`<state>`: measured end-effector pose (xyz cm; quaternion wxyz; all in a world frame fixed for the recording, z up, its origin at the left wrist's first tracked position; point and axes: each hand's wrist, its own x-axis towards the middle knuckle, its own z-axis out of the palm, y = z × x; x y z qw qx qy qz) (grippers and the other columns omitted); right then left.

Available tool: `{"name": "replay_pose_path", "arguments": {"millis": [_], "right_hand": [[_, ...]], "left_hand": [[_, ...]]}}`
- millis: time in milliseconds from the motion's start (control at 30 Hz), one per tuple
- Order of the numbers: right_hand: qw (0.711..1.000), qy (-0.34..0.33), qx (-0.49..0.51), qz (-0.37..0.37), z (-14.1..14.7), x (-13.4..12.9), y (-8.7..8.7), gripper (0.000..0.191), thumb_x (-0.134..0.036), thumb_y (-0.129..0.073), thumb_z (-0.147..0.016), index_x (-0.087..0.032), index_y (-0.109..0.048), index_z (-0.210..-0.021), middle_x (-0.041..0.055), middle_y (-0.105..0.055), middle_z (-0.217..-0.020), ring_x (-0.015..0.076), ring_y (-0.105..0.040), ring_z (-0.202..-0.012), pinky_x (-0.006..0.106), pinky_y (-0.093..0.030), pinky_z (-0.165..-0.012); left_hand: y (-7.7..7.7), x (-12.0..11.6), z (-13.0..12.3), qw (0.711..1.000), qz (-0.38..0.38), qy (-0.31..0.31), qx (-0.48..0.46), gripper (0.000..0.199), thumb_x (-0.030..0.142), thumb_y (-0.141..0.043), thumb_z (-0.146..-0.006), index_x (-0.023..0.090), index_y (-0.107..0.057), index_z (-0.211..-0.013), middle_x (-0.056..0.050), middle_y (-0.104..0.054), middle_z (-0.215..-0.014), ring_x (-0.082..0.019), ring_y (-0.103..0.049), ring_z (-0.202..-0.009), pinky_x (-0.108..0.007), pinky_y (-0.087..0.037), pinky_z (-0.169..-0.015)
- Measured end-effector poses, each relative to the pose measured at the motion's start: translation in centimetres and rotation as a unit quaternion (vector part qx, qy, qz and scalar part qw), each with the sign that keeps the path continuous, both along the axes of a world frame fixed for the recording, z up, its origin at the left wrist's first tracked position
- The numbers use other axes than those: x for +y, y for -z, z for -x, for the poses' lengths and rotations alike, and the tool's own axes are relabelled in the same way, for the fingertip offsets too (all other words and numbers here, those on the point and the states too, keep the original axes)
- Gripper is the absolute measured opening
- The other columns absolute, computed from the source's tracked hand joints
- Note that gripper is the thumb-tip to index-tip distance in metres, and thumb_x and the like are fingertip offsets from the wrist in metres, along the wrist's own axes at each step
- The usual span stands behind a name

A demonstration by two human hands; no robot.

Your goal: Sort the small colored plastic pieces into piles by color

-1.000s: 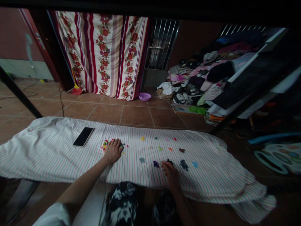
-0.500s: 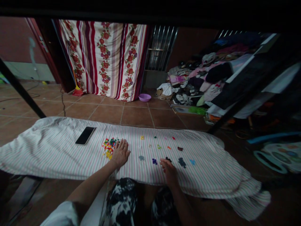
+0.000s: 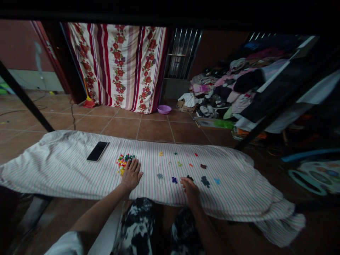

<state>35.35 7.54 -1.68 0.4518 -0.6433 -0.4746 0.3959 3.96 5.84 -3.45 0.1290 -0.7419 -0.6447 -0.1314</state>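
My left hand [image 3: 132, 174] lies with spread fingers over the right side of a mixed heap of small coloured pieces [image 3: 122, 161]. My right hand [image 3: 190, 187] is near the front edge of the striped cloth [image 3: 228, 198], its fingers curled together; whatever is between them is too small to make out. Just beyond its fingertips sits a black cluster [image 3: 189, 178], with dark blue pieces [image 3: 174, 180] to the left and dark grey pieces [image 3: 205, 181] to the right. Other small groups, sorted by colour, include yellow [image 3: 160, 153], brown [image 3: 203, 166], grey [image 3: 159, 176] and light blue [image 3: 217, 181].
A black phone [image 3: 97, 151] rests on the cloth at the left. Behind are a purple basin [image 3: 164, 109], a floral curtain [image 3: 119, 67] and a large clothes pile [image 3: 225, 85]. Dark slanted bars [image 3: 29, 101] flank the cloth.
My left hand has shifted slightly left over the mixed heap, covering more of its lower right part. My right hand has barely moved.
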Motion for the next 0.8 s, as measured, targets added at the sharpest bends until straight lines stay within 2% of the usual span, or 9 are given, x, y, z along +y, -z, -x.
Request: {"name": "replay_pose_path", "arguments": {"millis": [167, 367, 500, 633, 800], "right_hand": [[0.999, -0.003, 0.045, 0.007, 0.0, 0.0, 0.1, 0.032, -0.047, -0.061, -0.063, -0.022, -0.071, -0.081, 0.0014, -0.067, -0.070, 0.0202, -0.061, -0.069, 0.029, -0.047, -0.059], [0.997, 0.000, 0.070, -0.006, -0.1, 0.0, 0.4, 0.034, -0.048, -0.064, -0.060, -0.021, -0.072, -0.078, 0.0022, -0.067, -0.071, 0.0201, -0.060, -0.069, 0.029, -0.047, -0.058], [0.997, 0.006, 0.077, -0.006, -0.1, 0.0, 0.5, 0.035, -0.048, -0.066, -0.058, -0.020, -0.071, -0.078, 0.0016, -0.066, -0.068, 0.0188, -0.059, -0.066, 0.029, -0.047, -0.058], [0.997, 0.014, 0.079, -0.007, -0.1, 0.3, 0.4, 0.037, -0.049, -0.065, -0.056, -0.019, -0.071, -0.077, 0.0022, -0.066, -0.067, 0.0172, -0.057, -0.062, 0.028, -0.045, -0.055], [0.993, 0.036, 0.112, 0.005, -0.2, 0.3, 0.0, 0.042, -0.050, -0.067, -0.052, -0.017, -0.072, -0.077, 0.0049, -0.068, -0.068, 0.0170, -0.057, -0.060, 0.028, -0.043, -0.052]], "left_hand": [[0.1, -2.2, 1.6, 1.000, 0.002, -0.010, -0.010, 0.050, 0.045, -0.033, -0.096, 0.023, -0.052, -0.137, -0.010, -0.043, -0.149, -0.026, -0.030, -0.145, -0.051, -0.024, -0.119], [-0.1, -2.8, 2.3, 0.998, -0.006, -0.043, -0.034, 0.051, 0.041, -0.034, -0.095, 0.026, -0.045, -0.142, -0.010, -0.043, -0.150, -0.028, -0.030, -0.144, -0.052, -0.026, -0.117], [0.0, -3.1, 2.8, 0.995, -0.011, -0.083, -0.055, 0.055, 0.042, -0.033, -0.095, 0.020, -0.043, -0.144, -0.013, -0.040, -0.151, -0.029, -0.028, -0.145, -0.050, -0.027, -0.117], [0.3, -3.6, 3.4, 0.988, -0.013, -0.140, -0.066, 0.057, 0.045, -0.032, -0.094, 0.018, -0.043, -0.143, -0.017, -0.037, -0.153, -0.032, -0.030, -0.144, -0.054, -0.032, -0.112], [1.0, -3.7, 3.7, 0.986, -0.008, -0.151, -0.070, 0.059, 0.045, -0.030, -0.095, 0.014, -0.042, -0.144, -0.020, -0.041, -0.149, -0.033, -0.034, -0.142, -0.056, -0.035, -0.109]]}}
